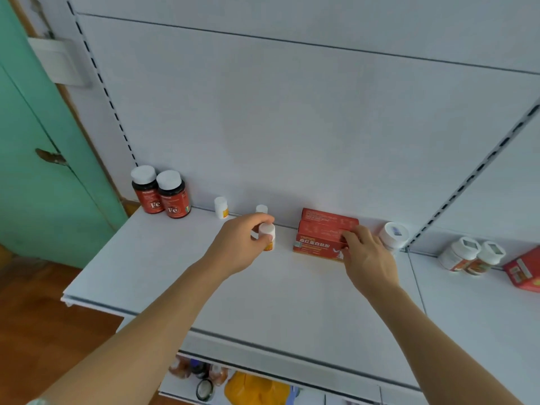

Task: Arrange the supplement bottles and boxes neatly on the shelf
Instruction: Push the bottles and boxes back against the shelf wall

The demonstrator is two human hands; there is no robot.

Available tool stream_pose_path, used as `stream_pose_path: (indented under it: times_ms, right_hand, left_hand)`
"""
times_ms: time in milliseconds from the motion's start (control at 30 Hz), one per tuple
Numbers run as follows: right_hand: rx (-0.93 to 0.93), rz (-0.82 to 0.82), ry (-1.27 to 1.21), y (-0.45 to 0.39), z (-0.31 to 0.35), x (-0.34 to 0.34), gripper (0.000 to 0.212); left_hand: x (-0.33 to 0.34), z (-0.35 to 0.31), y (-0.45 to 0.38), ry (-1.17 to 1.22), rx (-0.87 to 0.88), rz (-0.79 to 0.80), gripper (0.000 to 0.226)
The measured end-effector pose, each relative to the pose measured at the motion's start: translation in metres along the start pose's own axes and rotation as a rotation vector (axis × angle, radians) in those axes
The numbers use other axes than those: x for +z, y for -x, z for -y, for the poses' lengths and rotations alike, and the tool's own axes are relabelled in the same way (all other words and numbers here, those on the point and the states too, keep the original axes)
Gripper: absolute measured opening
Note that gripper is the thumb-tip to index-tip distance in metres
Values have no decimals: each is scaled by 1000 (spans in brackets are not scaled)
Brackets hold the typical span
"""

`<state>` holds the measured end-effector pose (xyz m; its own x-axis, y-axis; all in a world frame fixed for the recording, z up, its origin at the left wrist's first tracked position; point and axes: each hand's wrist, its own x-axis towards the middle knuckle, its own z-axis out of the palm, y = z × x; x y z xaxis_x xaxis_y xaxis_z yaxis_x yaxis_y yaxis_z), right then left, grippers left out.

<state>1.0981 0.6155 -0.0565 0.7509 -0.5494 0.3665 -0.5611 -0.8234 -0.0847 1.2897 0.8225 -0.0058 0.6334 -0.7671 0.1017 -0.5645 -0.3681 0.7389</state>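
At twelve o'clock, left hand [239, 244] pinches a small white bottle [267, 235], right hand [368, 255] fingers clamp the red box [320, 239]; slide both back squarely.

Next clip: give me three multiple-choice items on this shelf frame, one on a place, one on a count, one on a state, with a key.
1. Where do the Fe bottles stand on the shelf?
A. far left, at the back
B. front edge
C. right of the red box

2. How many Fe bottles are there?
A. one
B. two
C. four

3. What is the left hand doing?
A. hanging free
B. gripping a small white bottle
C. lying flat

Key: 1 A, they stand against the back panel at the left end. 2 B, two white caps side by side. 3 B, fingers wrap the bottle; the right hand holds the red box.
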Motion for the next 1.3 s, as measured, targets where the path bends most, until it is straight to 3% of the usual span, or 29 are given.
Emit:
stream_pose_path:
  times_ms: [433,700,933,1300]
  right_hand:
    - [59,23,88,2,0,-2,19]
    - [-95,-104,-10,-9,44,-13,31]
    - [-224,-69,-65,-21,106,-3,34]
    - [-127,-46,-57,-27,160,12,40]
  left_hand:
    - [-10,20,-7,-3,62,49,23]
    - [-29,36,-20,-86,109,-47,27]
    - [-55,53,-49,-309,160,-2,24]
    - [-57,92,-101,-570,505,62,14]
